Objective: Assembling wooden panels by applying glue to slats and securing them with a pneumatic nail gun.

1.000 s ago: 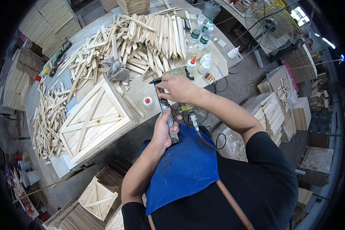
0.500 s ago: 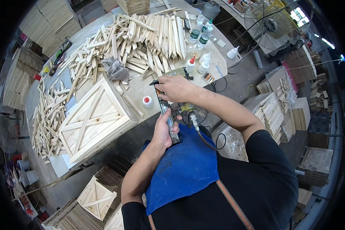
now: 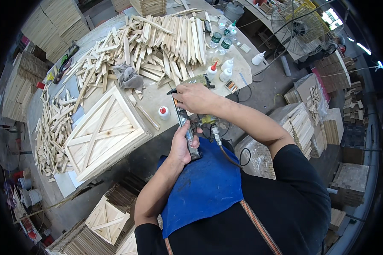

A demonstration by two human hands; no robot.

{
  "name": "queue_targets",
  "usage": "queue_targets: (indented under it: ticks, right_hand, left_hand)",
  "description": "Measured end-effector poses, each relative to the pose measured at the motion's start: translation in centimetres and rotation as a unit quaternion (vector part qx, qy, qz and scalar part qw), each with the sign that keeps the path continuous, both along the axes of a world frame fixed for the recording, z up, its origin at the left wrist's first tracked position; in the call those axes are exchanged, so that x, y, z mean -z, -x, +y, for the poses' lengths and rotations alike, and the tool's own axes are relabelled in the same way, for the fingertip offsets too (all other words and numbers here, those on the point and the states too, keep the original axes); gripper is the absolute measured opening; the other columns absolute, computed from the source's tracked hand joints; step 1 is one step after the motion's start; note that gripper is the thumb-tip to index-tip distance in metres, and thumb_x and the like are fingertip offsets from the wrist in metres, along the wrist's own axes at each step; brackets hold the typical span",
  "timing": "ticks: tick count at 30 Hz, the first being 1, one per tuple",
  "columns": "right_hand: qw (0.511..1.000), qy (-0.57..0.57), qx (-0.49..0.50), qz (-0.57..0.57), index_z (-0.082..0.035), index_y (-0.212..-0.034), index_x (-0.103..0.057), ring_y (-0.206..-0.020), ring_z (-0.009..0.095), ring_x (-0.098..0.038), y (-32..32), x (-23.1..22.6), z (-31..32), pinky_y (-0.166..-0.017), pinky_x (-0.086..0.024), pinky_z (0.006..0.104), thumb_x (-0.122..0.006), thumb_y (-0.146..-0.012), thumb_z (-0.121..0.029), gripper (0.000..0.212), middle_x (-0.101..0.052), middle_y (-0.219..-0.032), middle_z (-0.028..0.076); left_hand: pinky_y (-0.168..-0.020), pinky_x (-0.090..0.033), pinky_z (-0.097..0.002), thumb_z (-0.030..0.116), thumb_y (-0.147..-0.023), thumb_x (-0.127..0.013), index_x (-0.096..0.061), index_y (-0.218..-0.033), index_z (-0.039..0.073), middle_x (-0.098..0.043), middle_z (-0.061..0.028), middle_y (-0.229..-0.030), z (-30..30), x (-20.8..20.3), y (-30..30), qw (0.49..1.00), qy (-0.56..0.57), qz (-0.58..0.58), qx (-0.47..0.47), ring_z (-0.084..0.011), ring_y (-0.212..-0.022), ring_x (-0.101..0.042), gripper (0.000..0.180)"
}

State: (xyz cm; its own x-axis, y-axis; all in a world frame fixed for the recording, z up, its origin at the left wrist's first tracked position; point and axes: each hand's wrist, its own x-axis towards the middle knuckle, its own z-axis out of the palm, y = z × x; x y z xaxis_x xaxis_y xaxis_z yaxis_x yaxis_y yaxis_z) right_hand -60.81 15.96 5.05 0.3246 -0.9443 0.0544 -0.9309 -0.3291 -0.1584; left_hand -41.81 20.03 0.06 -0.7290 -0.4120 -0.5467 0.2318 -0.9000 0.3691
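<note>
My left hand [image 3: 184,143] grips the lower end of a long nail gun magazine [image 3: 184,120] above my blue apron [image 3: 204,185]. My right hand [image 3: 194,97] is closed over the upper part of the same tool, near its green body [image 3: 197,80] at the table edge. A hose [image 3: 225,153] runs from the tool down past my lap. A square wooden panel with a crossed brace [image 3: 104,129] lies on the table [image 3: 159,98] to the left of my hands. A small white glue bottle with a red cap [image 3: 163,112] stands between the panel and the tool.
Heaps of cut wooden slats [image 3: 157,40] cover the far table, with a grey rag [image 3: 128,77] and several glue bottles [image 3: 225,70]. More finished panels [image 3: 106,219] and slat stacks [image 3: 302,123] sit on the floor. A fan [image 3: 295,29] stands at the back right.
</note>
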Motion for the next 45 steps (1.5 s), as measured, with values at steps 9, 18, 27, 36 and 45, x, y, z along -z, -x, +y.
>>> queue_targets:
  ticks: [9,18,27,36,45]
  right_hand:
    - [0.987,0.065,0.061,-0.132,-0.006,-0.113,-0.071,-0.093,0.028,-0.067,0.7,-1.1,0.5,-0.080,-0.054,0.0381,-0.073,-0.091,-0.021,0.027,-0.065,-0.097,0.012]
    - [0.659,0.011,0.443,-0.608,-0.002,-0.120,-0.067,-0.081,0.011,-0.062,4.3,1.2,5.1,-0.072,-0.052,0.0299,-0.070,-0.100,-0.023,0.029,-0.066,-0.091,0.001]
    - [0.348,-0.299,0.344,-0.819,0.001,-0.127,-0.060,-0.056,0.003,-0.046,3.8,0.0,4.0,-0.048,-0.041,0.0171,-0.061,-0.106,-0.030,0.037,-0.048,-0.070,-0.008]
    - [0.265,-0.288,0.359,-0.847,0.004,-0.128,-0.056,-0.054,0.000,-0.041,1.3,-1.4,2.9,-0.047,-0.039,0.0175,-0.061,-0.106,-0.033,0.044,-0.042,-0.066,-0.010]
    - [0.300,-0.314,0.366,-0.823,0.002,-0.126,-0.059,-0.053,0.001,-0.038,-8.2,-2.0,3.8,-0.048,-0.038,0.0192,-0.061,-0.106,-0.032,0.039,-0.040,-0.065,-0.011]
  left_hand:
    - [-0.044,-0.036,-0.0277,0.035,-0.109,-0.051,-0.052,-0.116,0.010,-0.067,-0.0128,-0.090,-0.4,0.0,-0.1,1.000,-0.001,0.011,0.002,-0.0134,-0.049,-0.048,0.026]
    - [-0.044,-0.037,-0.0277,0.037,-0.109,-0.050,-0.053,-0.119,0.009,-0.067,-0.0124,-0.090,-1.0,0.4,-0.6,0.999,-0.014,0.040,-0.013,-0.0133,-0.049,-0.050,0.030]
    - [-0.061,-0.054,-0.0314,0.041,-0.109,-0.049,-0.049,-0.137,0.005,-0.067,-0.0206,-0.114,-1.5,-3.0,-0.7,0.986,0.097,-0.033,0.128,-0.0189,-0.072,-0.068,0.045]
    - [-0.114,-0.038,-0.0517,0.048,-0.105,-0.049,-0.029,-0.155,-0.007,-0.040,-0.0311,-0.150,0.4,-5.5,-4.7,0.618,0.751,-0.205,-0.112,-0.0423,-0.137,-0.044,0.077]
    - [-0.114,-0.035,-0.0519,0.052,-0.104,-0.046,-0.042,-0.147,-0.007,-0.046,-0.0300,-0.144,-3.6,-2.2,-7.9,0.551,0.745,-0.188,-0.326,-0.0449,-0.134,-0.046,0.073]
